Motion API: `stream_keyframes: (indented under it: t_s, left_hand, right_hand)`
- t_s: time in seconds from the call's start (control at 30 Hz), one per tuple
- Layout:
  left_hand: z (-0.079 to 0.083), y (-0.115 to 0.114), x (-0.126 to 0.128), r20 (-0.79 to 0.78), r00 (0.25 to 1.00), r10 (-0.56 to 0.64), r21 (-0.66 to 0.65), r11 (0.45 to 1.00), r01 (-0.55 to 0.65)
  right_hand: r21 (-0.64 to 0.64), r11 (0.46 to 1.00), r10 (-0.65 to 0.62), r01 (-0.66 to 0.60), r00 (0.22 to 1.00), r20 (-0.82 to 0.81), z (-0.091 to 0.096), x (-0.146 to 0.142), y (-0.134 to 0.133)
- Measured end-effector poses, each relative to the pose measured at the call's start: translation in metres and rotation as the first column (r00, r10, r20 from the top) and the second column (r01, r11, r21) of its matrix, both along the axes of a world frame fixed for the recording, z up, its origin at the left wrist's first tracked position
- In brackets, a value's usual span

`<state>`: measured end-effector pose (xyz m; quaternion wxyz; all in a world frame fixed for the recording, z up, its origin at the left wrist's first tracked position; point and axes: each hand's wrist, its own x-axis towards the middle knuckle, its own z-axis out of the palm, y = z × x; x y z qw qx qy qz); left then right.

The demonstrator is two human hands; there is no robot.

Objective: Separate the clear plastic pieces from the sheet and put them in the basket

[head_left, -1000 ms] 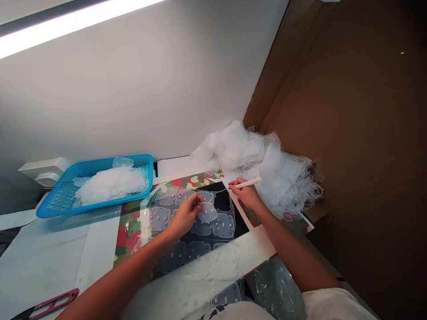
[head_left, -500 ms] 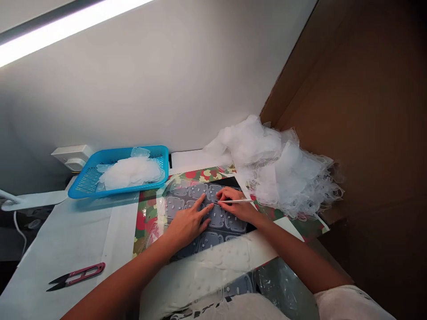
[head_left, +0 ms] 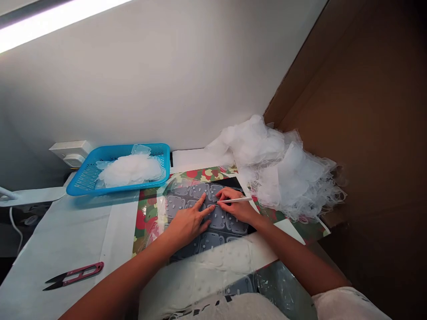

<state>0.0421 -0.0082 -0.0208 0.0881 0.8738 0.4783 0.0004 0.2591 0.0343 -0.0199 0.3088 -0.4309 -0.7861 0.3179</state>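
A clear plastic sheet (head_left: 180, 206) moulded with rounded square pads and small raised dots lies over a black mat (head_left: 233, 181). My left hand (head_left: 188, 224) rests on the sheet with its fingers spread apart, holding nothing. Close beside it, my right hand (head_left: 236, 206) grips a slim white stylus (head_left: 235, 200), its tip on the sheet near my left forefinger. Under my palms, part of the sheet is hidden.
A blue plastic basket (head_left: 116, 191) holds a pile of white film pieces (head_left: 130, 171). A large heap of white film trimmings (head_left: 283, 173) sits against a cardboard wall (head_left: 360, 111). Pink-handled thread snips (head_left: 75, 275) lie at lower left, and a camouflage-print mat (head_left: 147, 213) sits under the sheet.
My left hand no longer holds the small clear piece and now lies flat on the sheet. My right hand has moved closer to it, and the view has shifted slightly.
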Motion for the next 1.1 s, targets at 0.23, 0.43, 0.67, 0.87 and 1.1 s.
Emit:
stream_keyframes:
  t_s: [0.23,0.43,0.67,0.87,1.1]
  left_hand:
    - [-0.003,0.001,-0.001,0.042,0.999,-0.006,-0.015,1.000,0.007]
    - [0.000,0.000,0.000,0.053,0.999,0.004,-0.042,0.999,-0.002]
    - [0.013,0.010,-0.003,0.225,0.970,0.087,-0.183,0.982,-0.046]
    - [0.024,0.066,0.017,0.607,0.657,0.447,-0.548,0.835,-0.061]
    - [0.009,0.082,0.028,0.662,0.649,0.375,-0.488,0.873,-0.007]
  right_hand:
    - [-0.013,0.998,0.061,-0.060,0.995,0.084,0.003,0.002,-0.008]
    - [0.088,0.994,-0.077,0.070,0.994,0.077,-0.003,0.011,0.005]
    - [-0.063,0.809,-0.580,0.584,0.776,-0.250,0.010,0.071,0.041]
    - [-0.137,0.959,-0.278,0.248,0.918,-0.283,0.034,0.033,-0.001]
    - [-0.339,0.934,-0.253,0.111,0.876,-0.410,0.031,0.017,0.015]
